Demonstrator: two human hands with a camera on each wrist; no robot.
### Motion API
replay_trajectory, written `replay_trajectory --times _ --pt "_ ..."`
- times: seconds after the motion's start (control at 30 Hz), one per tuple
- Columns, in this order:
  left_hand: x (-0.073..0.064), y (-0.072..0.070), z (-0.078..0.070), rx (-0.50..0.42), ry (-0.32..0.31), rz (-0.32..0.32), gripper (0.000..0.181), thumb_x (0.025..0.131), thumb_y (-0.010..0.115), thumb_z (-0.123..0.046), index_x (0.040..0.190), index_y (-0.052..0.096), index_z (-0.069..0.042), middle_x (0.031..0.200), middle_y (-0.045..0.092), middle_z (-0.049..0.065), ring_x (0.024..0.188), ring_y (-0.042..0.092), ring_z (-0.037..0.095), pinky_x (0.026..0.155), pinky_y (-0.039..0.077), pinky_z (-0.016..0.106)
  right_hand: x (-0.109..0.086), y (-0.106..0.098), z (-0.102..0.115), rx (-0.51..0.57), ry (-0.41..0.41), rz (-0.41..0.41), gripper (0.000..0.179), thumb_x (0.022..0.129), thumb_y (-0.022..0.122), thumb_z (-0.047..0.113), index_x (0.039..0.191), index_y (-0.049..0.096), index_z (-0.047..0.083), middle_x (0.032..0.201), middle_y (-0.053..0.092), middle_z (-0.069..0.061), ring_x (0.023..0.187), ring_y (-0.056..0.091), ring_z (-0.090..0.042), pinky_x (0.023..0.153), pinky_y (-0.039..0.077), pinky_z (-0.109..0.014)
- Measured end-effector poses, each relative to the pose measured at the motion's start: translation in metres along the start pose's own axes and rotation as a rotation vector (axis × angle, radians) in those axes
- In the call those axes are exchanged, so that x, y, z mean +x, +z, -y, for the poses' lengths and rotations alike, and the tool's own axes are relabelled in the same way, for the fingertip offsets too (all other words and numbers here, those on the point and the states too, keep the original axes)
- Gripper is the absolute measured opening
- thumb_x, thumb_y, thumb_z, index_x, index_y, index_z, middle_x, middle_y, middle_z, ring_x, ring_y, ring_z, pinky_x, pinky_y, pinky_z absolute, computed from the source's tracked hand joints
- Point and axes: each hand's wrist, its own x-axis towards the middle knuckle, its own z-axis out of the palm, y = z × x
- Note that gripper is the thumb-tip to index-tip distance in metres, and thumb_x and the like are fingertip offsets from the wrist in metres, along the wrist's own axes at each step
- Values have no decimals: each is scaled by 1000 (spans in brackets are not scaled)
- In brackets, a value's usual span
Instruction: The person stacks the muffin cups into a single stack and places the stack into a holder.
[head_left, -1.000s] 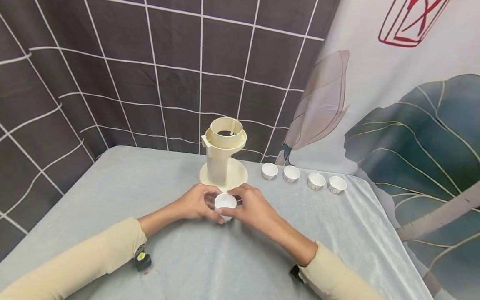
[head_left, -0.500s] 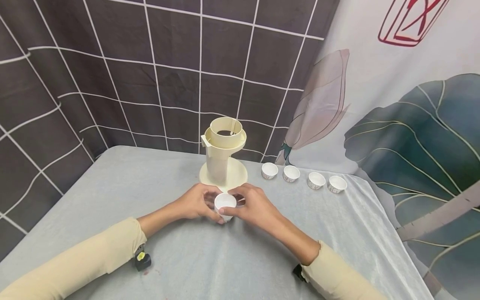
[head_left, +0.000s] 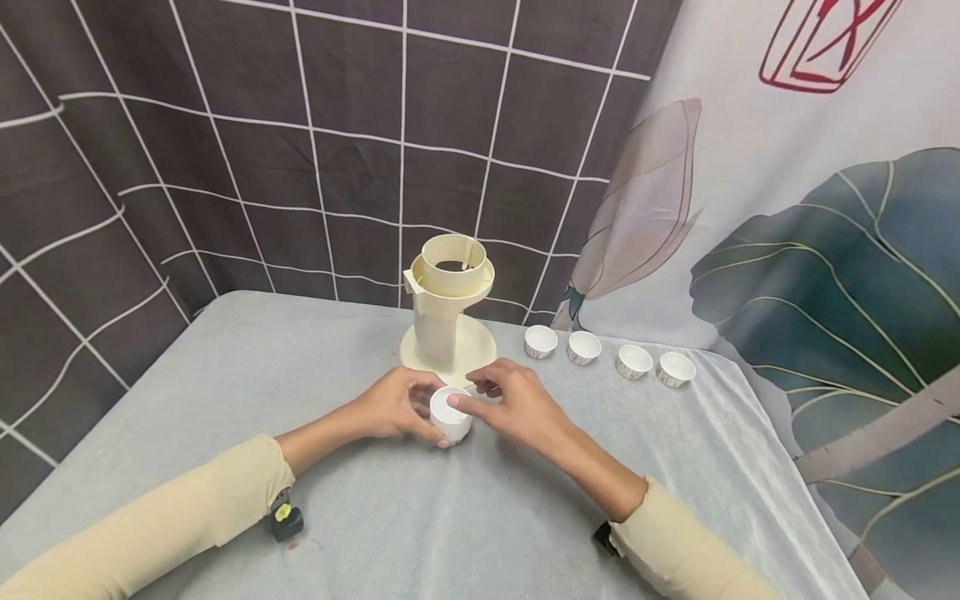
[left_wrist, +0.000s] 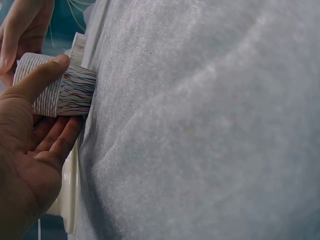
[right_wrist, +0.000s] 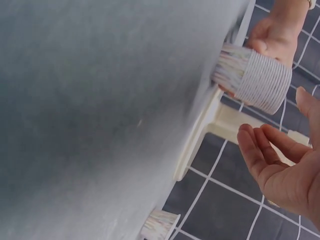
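Backdrop [head_left: 345, 175], dark with a white grid, rises behind the stand and spreads far to its left. Curtain [head_left: 645, 167], pale, hangs to the right of the stand, printed with a pink bud, big blue-green leaves and a red framed mark [head_left: 832, 50] like a seal; the top edge of the head view cuts the mark off, and I cannot tell what it reads. Table [head_left: 315, 358], under a grey-blue cloth, carries the stand near its far edge. Two cream sleeves [head_left: 165, 521] reach in from the near side, left and right of the stand.

The stand [head_left: 435, 333] itself is cream plastic: a round foot, an upright column and a double ring on top. Just in front of its foot are both hands. The right hand [head_left: 517, 404] is beside the stack with its fingers loosely bent and its thumb apart from them, holding nothing. The left hand [head_left: 397, 404] has thumb and fingers curved around the stack [head_left: 453, 429] of white paper cups, which is upright in front of the stand. The stack's rims sit tightly nested, and its lowest wall carries wavy coloured lines.

Black devices [head_left: 285, 523] sit at the sleeve cuffs, nearer than the stand; the left one bears a yellow patch [head_left: 282, 512]. Four single cups [head_left: 541, 353], streaked likewise, stand upright in a row to the right of the stand.
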Motion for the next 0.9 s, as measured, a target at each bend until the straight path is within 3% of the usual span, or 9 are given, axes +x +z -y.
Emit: replay_trajectory --times 0.47,0.9 --pt "0 0 0 7 -1 -1 52 71 103 2 118 79 6 112 83 9 102 77 12 94 71 27 5 -12 -16 -52 13 -38 48 98 88 34 130 81 -1 124 80 -18 108 78 -31 100 69 -49" --pt "1 0 0 11 7 -2 54 71 103 1 119 79 7 114 83 12 101 77 12 94 71 28 7 -19 -24 -92 41 -64 56 94 91 40 130 80 -1 122 81 -19 109 78 -31 101 69 -50"
